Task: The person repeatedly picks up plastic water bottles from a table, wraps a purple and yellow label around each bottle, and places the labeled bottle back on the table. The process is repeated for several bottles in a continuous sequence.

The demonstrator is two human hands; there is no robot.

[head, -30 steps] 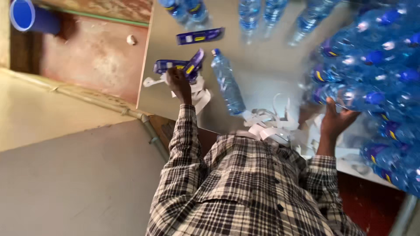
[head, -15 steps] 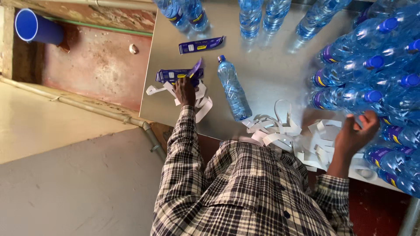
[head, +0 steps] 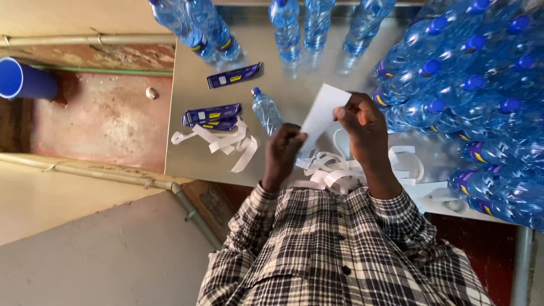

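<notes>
White, flat and smooth: a rectangular paper label backing (head: 324,113), raised above the grey metal surface (head: 187,158) near the middle of the view, tilted with one corner toward 1 o'clock. Pinched at its right edge by the right hand (head: 362,127), fingertips closed on the sheet at about 3 o'clock of it. Gripped at its lower corner by the left hand (head: 283,153), fingers curled around the 7 o'clock end, thumb side touching the paper. Both hands grasping, neither one slack. Just beneath them, a loose heap of curling white paper strips (head: 334,170), thin and ribbon-like, lying on the surface at 6 o'clock of the sheet. At 9 o'clock of the left hand, a second tangle of white strips (head: 226,141) touching a small stack of glossy blue labels (head: 211,116) with yellow marks. Further out at 11 o'clock, a single blue label (head: 233,75) lying flat and apart. Just beside the left hand at 12 o'clock, one clear plastic bottle (head: 266,110) on its side, blue cap pointing away. At 3 o'clock, a dense pile of lying clear bottles (head: 470,107) with blue caps. Along 12 o'clock, upright bottles (head: 286,28) in a row. Off the surface at 9 o'clock, a blue plastic cup (head: 25,79) on its side. Checked woven shirt sleeves (head: 340,249) at 6 o'clock.
</notes>
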